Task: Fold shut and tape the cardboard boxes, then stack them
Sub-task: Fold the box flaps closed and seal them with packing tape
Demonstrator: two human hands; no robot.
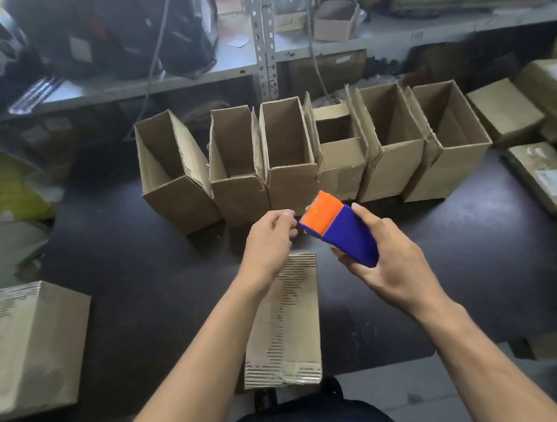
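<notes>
A closed cardboard box [287,328] lies lengthwise on the dark table [142,290] right in front of me, partly under my left forearm. My right hand [386,268] grips a blue and orange tape dispenser [339,229] above the box's far end. My left hand [269,242] pinches at the dispenser's front edge with thumb and fingertips; the tape end itself is too small to make out. Several open boxes [289,156] stand in a row behind, tops facing me.
A closed box [26,347] sits at the table's left edge. More closed boxes and parcels [543,174] pile up at the right. A metal shelf [267,60] with bags and small boxes runs along the back.
</notes>
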